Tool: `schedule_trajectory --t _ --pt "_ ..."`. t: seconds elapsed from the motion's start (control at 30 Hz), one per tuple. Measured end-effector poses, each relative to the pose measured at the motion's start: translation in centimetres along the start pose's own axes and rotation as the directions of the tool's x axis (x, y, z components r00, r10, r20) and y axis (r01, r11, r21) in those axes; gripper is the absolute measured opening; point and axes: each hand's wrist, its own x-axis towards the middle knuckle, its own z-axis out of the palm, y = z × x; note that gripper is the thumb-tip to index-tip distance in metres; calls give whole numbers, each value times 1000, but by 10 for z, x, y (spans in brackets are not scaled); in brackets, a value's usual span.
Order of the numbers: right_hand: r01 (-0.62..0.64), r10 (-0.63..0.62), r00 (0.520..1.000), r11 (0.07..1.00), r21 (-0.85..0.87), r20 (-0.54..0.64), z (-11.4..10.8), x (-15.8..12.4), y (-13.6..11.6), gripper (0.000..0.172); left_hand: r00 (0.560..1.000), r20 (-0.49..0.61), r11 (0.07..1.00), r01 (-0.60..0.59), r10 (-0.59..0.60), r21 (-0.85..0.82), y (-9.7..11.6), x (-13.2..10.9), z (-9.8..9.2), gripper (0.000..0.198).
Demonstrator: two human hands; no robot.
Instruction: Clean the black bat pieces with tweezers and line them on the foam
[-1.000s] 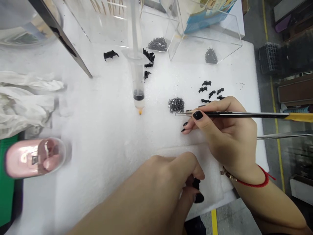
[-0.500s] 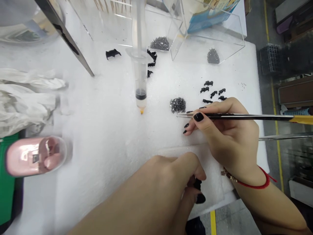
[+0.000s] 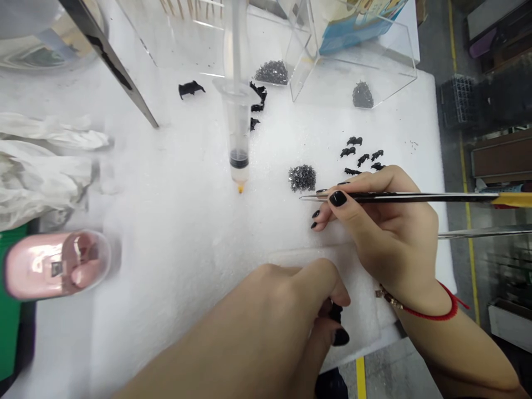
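My right hand [image 3: 386,227] is closed round dark tweezers [image 3: 415,197] with a yellow end. Their fine tips lie just below a small pile of shiny dark grains [image 3: 302,178] on the white foam surface [image 3: 187,249]. Too little shows to tell whether the tips grip a grain. Lower in view, my left hand [image 3: 286,310] pinches a small black piece [image 3: 336,312], mostly hidden by the fingers. Several small black animal-shaped figures [image 3: 354,141] lie above my right hand. A second metal tool [image 3: 482,231] sticks out behind that hand, its other end hidden.
A syringe [image 3: 239,138] with an orange tip stands over the foam's middle. Clear plastic boxes [image 3: 353,66] are at the back, with more dark grains [image 3: 272,72]. At left are a metal blade-like strip [image 3: 120,75], crumpled white tissue [image 3: 45,166] and a pink case [image 3: 54,266].
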Motion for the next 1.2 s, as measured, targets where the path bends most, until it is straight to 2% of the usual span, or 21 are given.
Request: schedule_trajectory --t 0.2,0.4,0.6,0.77,0.87,1.0,1.1,1.2 --pt "-23 23 1000 1000 -7 -1 -1 1 0 15 1000 -5 1000 12 -12 -1 -3 -2 2 16" --pt "-27 27 1000 1000 -2 15 -1 2 1 14 999 -30 1000 -29 28 -13 -4 -3 1 17" --pt "1 0 1000 1000 -25 25 -1 1 0 15 999 -27 999 -34 33 -25 -5 2 1 17" --pt "1 -1 999 1000 11 45 -5 1 1 13 998 -32 997 52 -54 -59 -2 -1 1 15" --pt "2 -12 995 995 103 95 -15 3 -9 11 991 -59 970 101 -117 -221 1 -2 2 17" --pt "-29 23 997 996 80 71 -34 0 -33 10 953 -167 890 162 -254 -426 0 -3 3 13" --pt "-36 20 986 995 91 164 -42 -7 -38 11 931 -261 890 122 -257 -440 1 -5 1 11" --pt "-155 94 960 963 221 264 -42 -14 -24 9 910 -285 893 165 -302 -419 3 -7 -1 10"
